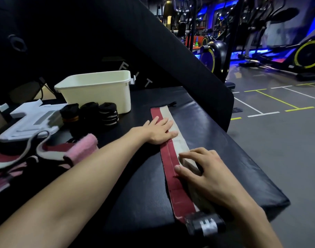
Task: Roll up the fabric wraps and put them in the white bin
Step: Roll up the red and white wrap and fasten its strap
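A long red and cream fabric wrap lies stretched flat along the black padded bench, with a black and white patch at its near end. My left hand presses flat on the wrap's far part, fingers straight. Nearer to me, my right hand rests on the wrap with its fingers bent over the cream half. The white bin stands at the back left of the bench. Three rolled black wraps stand in front of it. More loose wraps, red, white and pink, lie in a heap at the left.
A white flat plastic piece lies left of the rolled wraps. A black padded backrest slopes up behind the bench. The bench's right edge drops to a grey gym floor, with exercise bikes beyond.
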Motion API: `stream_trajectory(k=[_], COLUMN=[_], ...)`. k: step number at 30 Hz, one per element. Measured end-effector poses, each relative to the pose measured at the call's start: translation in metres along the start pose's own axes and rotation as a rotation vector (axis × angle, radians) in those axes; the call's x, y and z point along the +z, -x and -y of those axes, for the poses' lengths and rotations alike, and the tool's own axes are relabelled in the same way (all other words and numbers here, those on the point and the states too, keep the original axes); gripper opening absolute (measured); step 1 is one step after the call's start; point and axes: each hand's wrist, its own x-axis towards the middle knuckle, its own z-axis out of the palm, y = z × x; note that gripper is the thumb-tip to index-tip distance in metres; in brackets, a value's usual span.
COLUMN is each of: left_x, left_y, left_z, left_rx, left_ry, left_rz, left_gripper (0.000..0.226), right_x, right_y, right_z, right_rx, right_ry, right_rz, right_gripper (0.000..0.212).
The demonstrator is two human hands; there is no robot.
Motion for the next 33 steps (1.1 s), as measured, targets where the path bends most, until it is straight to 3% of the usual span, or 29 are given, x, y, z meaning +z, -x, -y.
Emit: stream_trajectory(k=[5,8,10,12,14,17,21,23,27,33], left_x=[-0.009,-0.014,-0.013,-0.014,-0.019,-0.027,-0.023,-0.021,-0.019,-0.001], left_y=[-0.014,-0.012,-0.007,0.0,0.013,0.055,0.134,0.175,0.24,0.299], left_z=[0.004,-0.006,-0.013,-0.013,-0.007,0.004,0.023,0.045,0.109,0.185], left_rx=[-0.125,-0.177,-0.167,-0.155,-0.119,-0.007,0.139,0.153,-0.055,-0.513], left_ry=[0.02,-0.089,-0.062,0.088,0.203,0.281,0.313,0.315,0.255,0.136], left_rz=[-0.065,-0.291,-0.447,-0.464,-0.396,-0.409,-0.601,-0.703,-0.85,-0.767], left_gripper=[0.068,0.065,0.047,0.034,0.04,0.03,0.027,0.024,0.024,0.03], right_x=[-0.001,-0.003,-0.004,-0.003,-0.003,-0.008,-0.016,-0.014,0.005,0.03], right_y=[0.001,0.0,0.001,0.001,0.002,0.001,0.001,0.0,0.0,0.0], right_z=[-0.002,-0.004,-0.003,-0.002,-0.002,-0.002,0.002,0.01,0.04,0.08], right_rx=[-0.044,-0.046,-0.056,-0.074,-0.092,-0.131,-0.197,-0.203,-0.326,-0.477], right_ry=[-0.031,-0.03,-0.012,0.021,0.029,0.031,-0.071,-0.151,-0.088,0.059], right_rz=[0.03,0.065,0.068,0.08,0.082,0.0,-0.248,-0.334,-0.386,-0.369], right_gripper=[0.065,0.062,0.062,0.064,0.066,0.058,0.015,0.019,0.024,0.016])
